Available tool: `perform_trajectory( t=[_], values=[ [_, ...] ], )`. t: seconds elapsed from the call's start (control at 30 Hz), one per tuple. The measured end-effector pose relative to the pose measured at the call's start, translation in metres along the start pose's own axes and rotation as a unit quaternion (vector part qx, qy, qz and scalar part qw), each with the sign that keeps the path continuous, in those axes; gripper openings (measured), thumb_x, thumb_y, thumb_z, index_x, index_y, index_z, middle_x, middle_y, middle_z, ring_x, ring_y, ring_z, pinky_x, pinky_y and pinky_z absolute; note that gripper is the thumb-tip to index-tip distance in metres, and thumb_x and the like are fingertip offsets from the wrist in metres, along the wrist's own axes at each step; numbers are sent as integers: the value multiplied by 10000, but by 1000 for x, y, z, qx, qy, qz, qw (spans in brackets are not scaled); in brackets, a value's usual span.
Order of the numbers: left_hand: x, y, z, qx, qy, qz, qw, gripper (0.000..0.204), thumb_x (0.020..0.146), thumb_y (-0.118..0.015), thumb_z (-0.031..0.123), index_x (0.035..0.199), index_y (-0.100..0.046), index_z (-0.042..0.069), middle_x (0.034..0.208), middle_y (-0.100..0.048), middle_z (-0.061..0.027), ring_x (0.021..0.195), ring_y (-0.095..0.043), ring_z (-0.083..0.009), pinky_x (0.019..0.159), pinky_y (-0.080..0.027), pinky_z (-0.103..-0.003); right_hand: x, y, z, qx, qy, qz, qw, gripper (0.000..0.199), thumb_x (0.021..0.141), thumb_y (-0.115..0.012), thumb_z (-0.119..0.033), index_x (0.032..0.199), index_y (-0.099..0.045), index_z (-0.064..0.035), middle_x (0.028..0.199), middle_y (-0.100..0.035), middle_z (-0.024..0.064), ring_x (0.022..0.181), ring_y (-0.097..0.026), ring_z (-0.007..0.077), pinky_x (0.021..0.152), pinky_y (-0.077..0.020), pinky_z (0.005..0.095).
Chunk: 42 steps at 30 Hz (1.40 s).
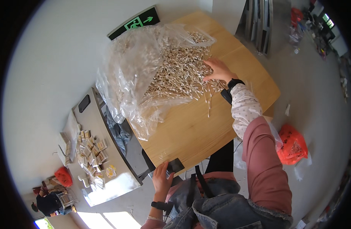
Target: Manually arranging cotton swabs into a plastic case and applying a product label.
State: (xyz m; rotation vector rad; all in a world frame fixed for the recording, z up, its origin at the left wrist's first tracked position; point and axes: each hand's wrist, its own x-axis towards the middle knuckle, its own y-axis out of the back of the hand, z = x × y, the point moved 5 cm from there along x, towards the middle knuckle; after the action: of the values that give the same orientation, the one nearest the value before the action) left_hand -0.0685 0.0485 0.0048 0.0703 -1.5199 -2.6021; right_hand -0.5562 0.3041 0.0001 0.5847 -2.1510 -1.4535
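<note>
A large heap of cotton swabs [179,72] lies on the wooden table [198,133], partly spilling from a clear plastic bag [125,76]. My right hand [217,70] reaches over the heap's right edge, fingers curved and apart around loose swabs, with none plainly gripped. Below its wrist sits a small black object [226,96]; a few stray swabs lie beside it. At the table's near left corner rests my left hand [162,178], its fingers extended and thumb apart. It is beside a dark, flat rectangular piece [176,165] whose kind I cannot make out.
On the left, a second table [122,171] bears many small packed boxes [92,152] and a phone [84,103]. A red plastic bag [292,145] stands on the floor to the right. Another person [49,204] is far off at lower left. Metal panels [257,24] lean behind.
</note>
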Motion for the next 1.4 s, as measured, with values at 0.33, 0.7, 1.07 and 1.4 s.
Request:
perform_trajectory(
  t=[0.33, 0.7, 1.07, 1.4],
  values=[
    [3, 0, -7, -9, 9, 10, 1000, 654, 659, -874, 124, 1272, -653, 80, 1199, -674, -102, 1132, -627, -325, 970, -508, -432, -82, -50, -45, 120, -66, 207, 969, 483, 752, -842, -159, 1190, -665, -57, 1149, -625, 164, 1101, -584, 369, 940, -478, 452],
    [-2, -2, -5, -4, -4, 33, 999, 619, 692, -860, 165, 1268, -651, 76, 1191, -671, -102, 1120, -621, -324, 961, -494, -432, -118, -88, -167, 123, -117, 271, 947, 525, 799, -745, -40, 1274, -528, 9, 1227, -560, 200, 1164, -510, 413, 1014, -396, 516],
    [-10, -6, -13, -13, 13, 77, 997, 598, 681, -857, 173, 1242, -667, 88, 1135, -684, -93, 1106, -622, -311, 952, -492, -424, -137, -100, -214, 159, -33, 204, 965, 615, 789, -764, -60, 1335, -493, 25, 1286, -533, 223, 1219, -484, 429, 1050, -383, 511],
    [-10, -7, -18, -18, 5, 91, 996, 617, 657, -859, 159, 1241, -670, 97, 1135, -691, -91, 1097, -627, -307, 957, -485, -416, -174, -51, -173, 87, 92, 53, 990, 697, 732, -655, 59, 1403, -521, -71, 1473, -486, 203, 1369, -427, 408, 1153, -359, 467]
  ],
)
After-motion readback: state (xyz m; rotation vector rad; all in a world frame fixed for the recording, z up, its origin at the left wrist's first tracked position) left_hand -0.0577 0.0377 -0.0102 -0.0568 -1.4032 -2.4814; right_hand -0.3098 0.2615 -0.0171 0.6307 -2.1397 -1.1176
